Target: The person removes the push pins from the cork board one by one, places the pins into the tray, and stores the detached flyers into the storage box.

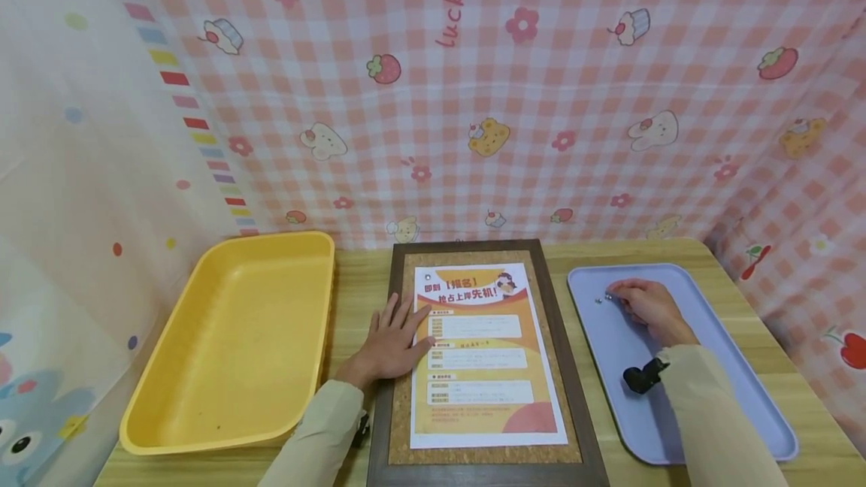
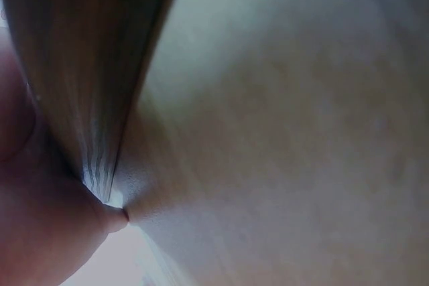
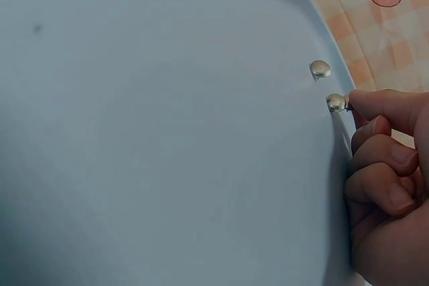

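My left hand (image 1: 391,344) lies spread on the left edge of a printed paper sheet (image 1: 483,419), which rests on a cork board (image 1: 490,455) with a dark wooden frame. The left wrist view is mostly close, blurred tabletop with the frame's edge (image 2: 74,51) beside part of the hand. Over the far end of a blue tray (image 1: 683,397), my right hand (image 1: 651,310) has its thumb and index finger pinched at a silver thumbtack (image 3: 336,102). A second domed thumbtack (image 3: 320,69) lies close by on the tray, apart from the fingers.
A deep yellow tray (image 1: 226,438) stands on the wooden table (image 1: 355,276) to the left of the board. Pink checked cloth (image 1: 433,171) hangs behind the table and along its right side; a pale printed curtain (image 1: 101,194) hangs at the left.
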### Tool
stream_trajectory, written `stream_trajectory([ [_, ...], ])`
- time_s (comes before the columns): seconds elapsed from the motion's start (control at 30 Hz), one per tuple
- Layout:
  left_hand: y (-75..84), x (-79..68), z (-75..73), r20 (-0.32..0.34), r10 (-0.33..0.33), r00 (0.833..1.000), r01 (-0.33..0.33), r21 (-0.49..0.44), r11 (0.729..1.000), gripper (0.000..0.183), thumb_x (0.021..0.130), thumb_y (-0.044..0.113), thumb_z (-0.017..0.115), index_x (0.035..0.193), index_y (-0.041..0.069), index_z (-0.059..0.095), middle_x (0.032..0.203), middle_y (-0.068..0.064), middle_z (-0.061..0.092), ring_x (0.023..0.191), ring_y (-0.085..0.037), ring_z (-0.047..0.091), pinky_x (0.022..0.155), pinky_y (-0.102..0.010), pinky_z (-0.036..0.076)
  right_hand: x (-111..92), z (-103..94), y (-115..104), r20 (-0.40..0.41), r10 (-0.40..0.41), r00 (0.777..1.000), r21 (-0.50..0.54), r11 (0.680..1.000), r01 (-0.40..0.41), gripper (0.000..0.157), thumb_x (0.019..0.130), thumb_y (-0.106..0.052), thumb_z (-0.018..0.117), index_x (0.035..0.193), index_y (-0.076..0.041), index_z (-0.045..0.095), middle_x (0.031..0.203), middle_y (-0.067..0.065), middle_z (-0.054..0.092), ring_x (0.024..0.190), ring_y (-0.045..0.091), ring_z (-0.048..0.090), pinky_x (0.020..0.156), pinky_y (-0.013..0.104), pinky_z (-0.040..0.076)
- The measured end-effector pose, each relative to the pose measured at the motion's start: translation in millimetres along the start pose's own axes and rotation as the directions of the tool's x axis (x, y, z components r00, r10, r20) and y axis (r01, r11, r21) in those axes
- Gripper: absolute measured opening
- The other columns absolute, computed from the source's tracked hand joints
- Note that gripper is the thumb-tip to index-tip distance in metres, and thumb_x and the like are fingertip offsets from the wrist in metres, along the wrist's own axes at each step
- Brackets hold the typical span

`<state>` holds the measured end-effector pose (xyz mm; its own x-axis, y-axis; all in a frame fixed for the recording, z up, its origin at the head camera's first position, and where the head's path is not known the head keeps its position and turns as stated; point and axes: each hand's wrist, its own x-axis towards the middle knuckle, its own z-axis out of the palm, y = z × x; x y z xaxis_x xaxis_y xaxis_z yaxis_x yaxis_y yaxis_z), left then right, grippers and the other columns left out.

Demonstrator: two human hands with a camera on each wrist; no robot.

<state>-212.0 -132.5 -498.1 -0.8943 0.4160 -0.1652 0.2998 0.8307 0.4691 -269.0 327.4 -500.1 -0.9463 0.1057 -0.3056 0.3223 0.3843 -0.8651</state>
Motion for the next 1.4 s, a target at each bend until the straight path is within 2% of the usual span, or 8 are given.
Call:
stream_trajectory([
  [0.33, 0.5, -0.5, -0.6, -0.004, 0.005, 1.000, -0.005, -0.009, 1.000, 0.062, 0.105, 0.045, 0.039, 0.160, 0.020, 0.024, 0.167, -0.014, 0.002, 0.152, -0.037, -0.011, 0.115, -0.067, -0.001, -0.5, 2.5, -1.6, -0.026, 0.036, 0.999, -0.024, 0.999, -0.037, 0.031, 0.100, -0.025, 0.058, 0.117, 0.000, 0.066, 0.071, -0.009, 0.052, 0.059, 0.009, 0.046, 0.056, 0.025, 0.041],
  [0.63, -1.3, -0.2, 0.9, -0.007, 0.015, 1.000, -0.015, -0.021, 1.000, 0.062, 0.105, 0.043, 0.041, 0.159, 0.017, 0.024, 0.166, -0.015, 0.002, 0.152, -0.038, -0.010, 0.115, -0.067, -0.003, -0.7, 3.5, -0.5, -0.038, 0.031, 0.999, -0.017, 0.999, -0.031, 0.029, 0.099, -0.024, 0.059, 0.114, -0.001, 0.066, 0.067, -0.010, 0.052, 0.056, 0.008, 0.045, 0.055, 0.026, 0.040],
  [0.8, -5.8, 2.6, 6.2, -0.007, 0.004, 1.000, -0.005, -0.022, 1.000, 0.064, 0.105, 0.047, 0.039, 0.160, 0.021, 0.022, 0.167, -0.011, -0.001, 0.152, -0.034, -0.013, 0.116, -0.065, -0.005, -0.2, 3.9, 1.0, -0.045, 0.023, 0.999, -0.023, 0.999, -0.024, 0.030, 0.099, -0.025, 0.060, 0.115, 0.000, 0.066, 0.066, -0.010, 0.052, 0.055, 0.007, 0.045, 0.053, 0.026, 0.040],
  [1.07, -8.0, 3.7, 8.0, -0.016, 0.000, 1.000, 0.000, -0.022, 1.000, 0.064, 0.104, 0.049, 0.039, 0.160, 0.023, 0.022, 0.167, -0.009, -0.001, 0.152, -0.032, -0.014, 0.116, -0.065, -0.005, 1.0, 4.9, 1.0, -0.062, 0.019, 0.998, -0.044, 0.999, -0.021, 0.031, 0.099, -0.026, 0.059, 0.115, 0.000, 0.066, 0.072, -0.010, 0.055, 0.061, 0.007, 0.048, 0.056, 0.025, 0.042],
  [1.23, -6.6, 2.0, 7.3, -0.024, 0.016, 1.000, -0.016, -0.033, 0.999, 0.063, 0.105, 0.046, 0.040, 0.160, 0.020, 0.023, 0.167, -0.012, 0.000, 0.152, -0.034, -0.013, 0.116, -0.066, -0.006, 0.3, 4.8, 1.3, -0.061, 0.017, 0.998, -0.041, 0.999, -0.019, 0.029, 0.099, -0.026, 0.060, 0.114, -0.001, 0.066, 0.073, -0.010, 0.055, 0.061, 0.007, 0.048, 0.055, 0.026, 0.042],
  [1.4, -6.8, 1.8, 8.4, -0.036, 0.011, 0.999, -0.013, -0.037, 0.999, 0.063, 0.104, 0.049, 0.039, 0.160, 0.023, 0.023, 0.167, -0.008, -0.001, 0.152, -0.031, -0.013, 0.116, -0.065, -0.005, -0.6, 5.0, 0.6, -0.067, 0.028, 0.997, -0.027, 0.999, -0.030, 0.027, 0.098, -0.027, 0.062, 0.112, -0.004, 0.065, 0.073, -0.011, 0.056, 0.062, 0.007, 0.049, 0.055, 0.026, 0.042],
])
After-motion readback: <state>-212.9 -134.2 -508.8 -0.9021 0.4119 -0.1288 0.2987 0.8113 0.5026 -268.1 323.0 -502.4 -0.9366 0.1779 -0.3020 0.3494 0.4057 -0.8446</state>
